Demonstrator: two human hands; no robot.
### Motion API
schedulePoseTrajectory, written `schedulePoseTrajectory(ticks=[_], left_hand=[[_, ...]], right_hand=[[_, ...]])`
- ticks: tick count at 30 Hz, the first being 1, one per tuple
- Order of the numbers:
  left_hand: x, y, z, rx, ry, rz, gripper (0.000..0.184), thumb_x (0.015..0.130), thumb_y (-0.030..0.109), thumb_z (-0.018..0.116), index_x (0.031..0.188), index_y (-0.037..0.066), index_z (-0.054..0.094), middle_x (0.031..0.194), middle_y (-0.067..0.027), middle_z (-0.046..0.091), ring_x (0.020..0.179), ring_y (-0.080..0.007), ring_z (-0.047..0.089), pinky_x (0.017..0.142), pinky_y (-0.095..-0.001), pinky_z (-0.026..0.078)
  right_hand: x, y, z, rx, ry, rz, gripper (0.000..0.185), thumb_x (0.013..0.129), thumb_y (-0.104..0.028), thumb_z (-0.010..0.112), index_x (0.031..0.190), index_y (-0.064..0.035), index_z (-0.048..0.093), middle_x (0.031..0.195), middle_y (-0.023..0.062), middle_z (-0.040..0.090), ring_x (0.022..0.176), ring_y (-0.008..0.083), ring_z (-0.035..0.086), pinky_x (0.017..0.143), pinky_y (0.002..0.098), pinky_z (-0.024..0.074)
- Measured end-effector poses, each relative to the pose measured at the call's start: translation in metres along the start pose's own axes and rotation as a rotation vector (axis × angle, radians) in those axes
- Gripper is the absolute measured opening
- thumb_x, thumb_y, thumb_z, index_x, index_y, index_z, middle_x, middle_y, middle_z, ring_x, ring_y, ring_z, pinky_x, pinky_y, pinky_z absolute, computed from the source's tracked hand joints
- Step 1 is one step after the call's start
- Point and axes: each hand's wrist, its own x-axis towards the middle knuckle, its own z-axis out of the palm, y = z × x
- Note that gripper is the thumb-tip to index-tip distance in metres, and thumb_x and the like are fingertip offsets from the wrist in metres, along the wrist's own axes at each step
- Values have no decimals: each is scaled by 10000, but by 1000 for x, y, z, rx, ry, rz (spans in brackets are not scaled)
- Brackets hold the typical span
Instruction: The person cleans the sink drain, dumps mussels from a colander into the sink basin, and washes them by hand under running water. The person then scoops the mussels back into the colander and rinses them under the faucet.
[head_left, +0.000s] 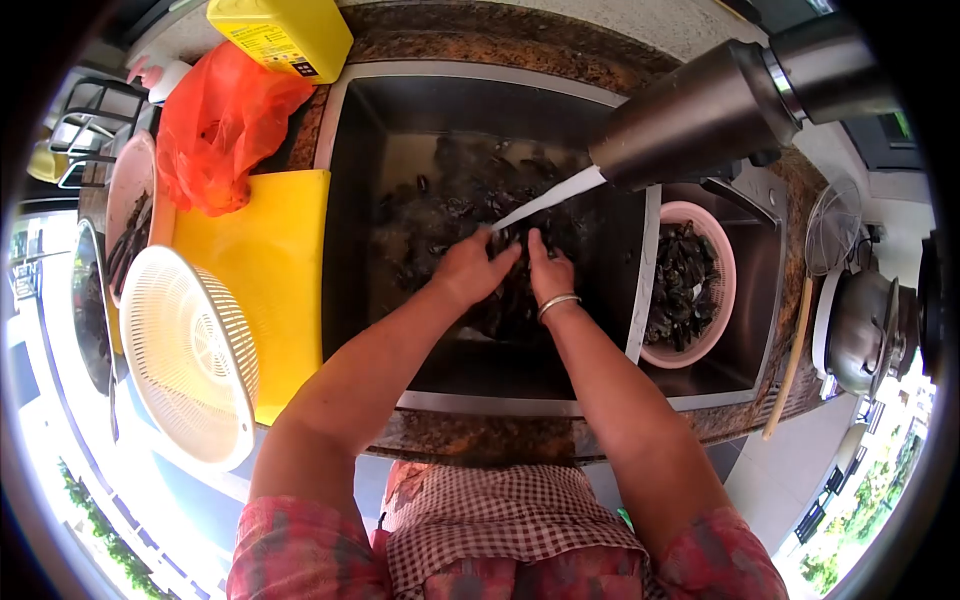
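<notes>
Both my hands work at a heap of dark mussels [490, 190] lying in murky water in the large sink [365, 110]. My left hand [474, 268] reaches down among them, thumb spread from the fingers; its fingertips are partly hidden. Close beside it, my right hand [551, 272], with a bangle at the wrist, has its fingers stretched toward the heap. Neither hand shows anything gripped. From the faucet head [690, 115] at the upper right, a stream of water [550, 196] pours down just beyond my fingers.
A pink basket [728, 270] of mussels sits in the small right basin. Left of the sink are a yellow board [285, 280], a white colander [190, 350], a red plastic bag [225, 120] and a yellow container [285, 35]. A strainer [835, 225] and metal pot [862, 330] stand right.
</notes>
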Motion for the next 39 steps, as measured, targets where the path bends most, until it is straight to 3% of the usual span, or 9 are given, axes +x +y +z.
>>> schedulePoseTrajectory(ticks=[7,11,16,20,22,24,30,35,39], left_hand=[[45,-33,-30,543,699,-45,667,912,625,570,1393,163,584,1439,-216,490,1349,-361,468,1094,-476,414],[15,-12,-7,408,189,-65,793,840,656,638,1438,144,543,1472,-230,445,1373,-402,437,1102,-499,409],[15,-11,55,74,48,162,765,886,581,624,1397,20,539,1352,-289,557,1263,-443,543,1085,-462,432],[11,45,-2,112,45,74,584,973,540,534,1228,29,657,1161,-332,647,1107,-478,617,995,-480,492],[26,47,-27,266,138,59,507,991,529,498,1057,92,746,1039,-236,715,1030,-408,673,893,-480,535],[59,39,-44,425,194,57,565,974,594,478,1235,138,685,1292,-191,620,1258,-358,553,983,-490,495],[149,14,24,505,344,323,710,865,608,617,1452,217,535,1565,-145,359,1480,-397,229,1103,-586,360],[60,39,36,334,29,542,465,908,402,667,1269,116,607,1337,-191,572,1242,-436,519,1002,-509,459],[39,-16,32,350,-129,371,430,927,413,620,1241,119,627,1212,-202,624,1129,-425,597,928,-499,502]], right_hand=[[21,13,-8,-475,363,-470,728,860,-625,644,1324,-64,620,1462,196,499,1341,381,474,1104,465,413],[20,14,-3,-223,-38,-111,711,918,-668,548,1368,-120,610,1384,177,589,1304,352,522,1072,447,423],[0,12,4,505,-257,272,749,934,-692,520,1431,-134,573,1442,135,569,1325,272,512,1049,390,405],[33,35,7,197,131,-75,590,981,-496,562,1330,-24,623,1346,209,617,1220,304,597,1010,376,462],[20,21,1,134,220,-271,557,925,-410,646,1355,-60,603,1315,217,624,1211,332,603,1016,389,467],[24,21,-4,-61,434,-409,582,895,-389,682,1380,-82,585,1346,207,606,1241,345,589,1027,402,466],[60,34,2,419,354,-190,656,936,-437,642,1480,-99,502,1475,215,505,1359,333,491,1106,422,401],[60,34,3,914,158,0,632,956,-464,608,1407,-24,568,1490,197,519,1335,291,525,1083,404,421],[54,53,23,133,123,-231,440,956,-449,592,1061,-55,756,1066,214,733,1092,302,677,972,404,487]])
